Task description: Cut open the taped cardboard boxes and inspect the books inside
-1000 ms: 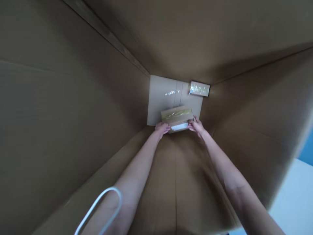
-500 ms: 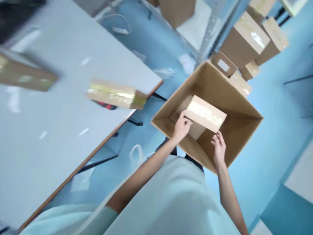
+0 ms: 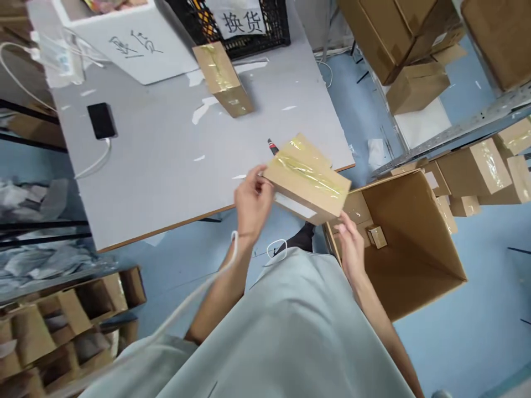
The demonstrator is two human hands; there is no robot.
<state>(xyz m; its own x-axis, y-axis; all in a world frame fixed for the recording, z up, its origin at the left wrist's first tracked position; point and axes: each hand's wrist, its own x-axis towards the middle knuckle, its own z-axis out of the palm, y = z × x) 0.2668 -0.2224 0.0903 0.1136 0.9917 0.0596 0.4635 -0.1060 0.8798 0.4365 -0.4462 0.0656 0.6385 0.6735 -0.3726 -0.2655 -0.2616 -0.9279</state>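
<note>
A small cardboard box [image 3: 311, 178] with clear yellowish tape along its top and a white label on its side is held between my two hands. My left hand [image 3: 254, 202] grips its left end, fingers closed at the corner. At its lower right corner, the fingertips of my right hand [image 3: 352, 243] press against it. Partly hidden behind this box, a second taped carton [image 3: 302, 145] shows at the table's edge. A red and black tool [image 3: 272, 146] lies beside them. The large open carton [image 3: 418, 243] stands to the right on the floor, with a tiny box [image 3: 376, 236] inside.
The grey table [image 3: 166, 177] carries another taped box [image 3: 224, 77], a phone [image 3: 102, 120] on a cable, a white bin [image 3: 133, 44] and a black crate [image 3: 244, 44]. More cartons [image 3: 468, 168] are stacked at right. Open boxes [image 3: 62, 326] fill the lower left.
The held box was over the large carton's opening; now both hands have it to the left of that carton, near the table edge. My view has turned toward the table.
</note>
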